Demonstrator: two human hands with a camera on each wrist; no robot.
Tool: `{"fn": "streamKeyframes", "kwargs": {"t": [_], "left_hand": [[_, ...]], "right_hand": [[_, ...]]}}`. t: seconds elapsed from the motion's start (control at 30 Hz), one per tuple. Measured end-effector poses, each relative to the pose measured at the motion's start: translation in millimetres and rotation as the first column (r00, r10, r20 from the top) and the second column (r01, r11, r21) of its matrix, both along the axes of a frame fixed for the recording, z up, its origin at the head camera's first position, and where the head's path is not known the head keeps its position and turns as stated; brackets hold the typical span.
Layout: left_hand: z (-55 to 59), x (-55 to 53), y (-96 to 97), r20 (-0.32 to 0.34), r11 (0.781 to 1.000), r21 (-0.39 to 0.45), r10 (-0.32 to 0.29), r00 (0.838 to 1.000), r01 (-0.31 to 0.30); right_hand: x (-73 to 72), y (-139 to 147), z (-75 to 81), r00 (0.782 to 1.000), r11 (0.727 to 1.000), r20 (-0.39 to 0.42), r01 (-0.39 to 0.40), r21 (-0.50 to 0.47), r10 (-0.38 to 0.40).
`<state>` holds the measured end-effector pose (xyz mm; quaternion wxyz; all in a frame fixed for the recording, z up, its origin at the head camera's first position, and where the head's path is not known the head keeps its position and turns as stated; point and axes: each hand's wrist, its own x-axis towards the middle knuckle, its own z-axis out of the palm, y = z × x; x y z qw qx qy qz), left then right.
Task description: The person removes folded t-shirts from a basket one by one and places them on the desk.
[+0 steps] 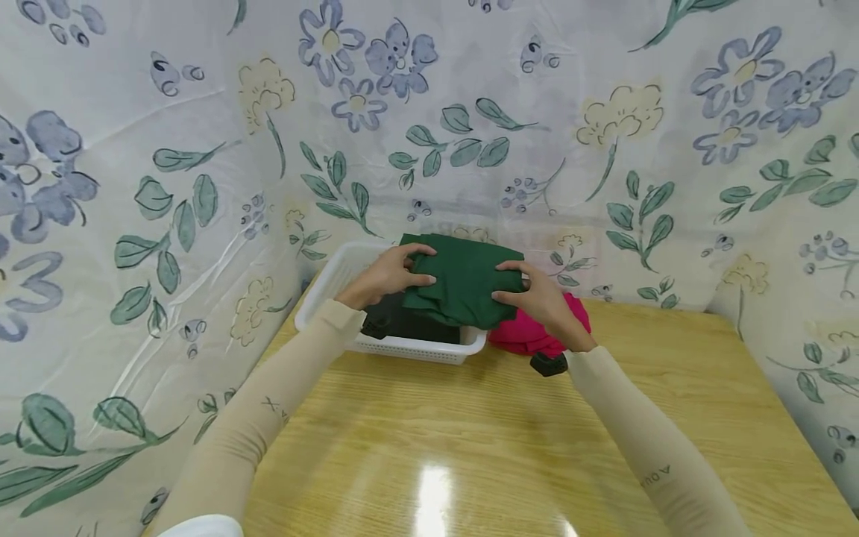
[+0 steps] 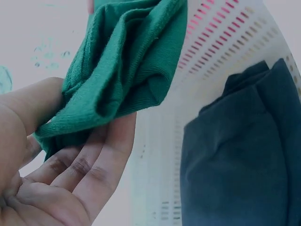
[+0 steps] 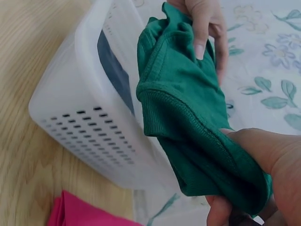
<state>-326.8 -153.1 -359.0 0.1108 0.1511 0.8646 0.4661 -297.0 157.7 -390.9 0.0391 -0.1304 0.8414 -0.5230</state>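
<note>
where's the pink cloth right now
In the head view, the pink cloth lies on the wooden table just right of the white basket, partly hidden by the right hand and green cloth.

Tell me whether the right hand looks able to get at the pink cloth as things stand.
Probably not now: the right hand grips the green cloth. Were it to let go, the way looks free, since the pink cloth lies close by on the table, beside the basket.
</note>
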Motion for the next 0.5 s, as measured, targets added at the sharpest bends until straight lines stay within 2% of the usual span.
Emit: {"fn": "streamKeyframes", "kwargs": {"t": [0.3, 0.5], "left_hand": [[-0.9, 4.5, 19.3, -0.032, 0.999, 0.027, -0.028, 0.999, 0.029], [-4.0, 7.5, 33.2, -0.019, 0.998, 0.051, -0.032, 0.999, 0.033]], "right_hand": [[3.8, 21.5, -1.1, 1.000, 1.000, -0.004, -0.004, -0.014, 0.004], [7.6, 34.8, -5.1, 1.000, 1.000, -0.021, -0.004, -0.013, 0.004]]}}
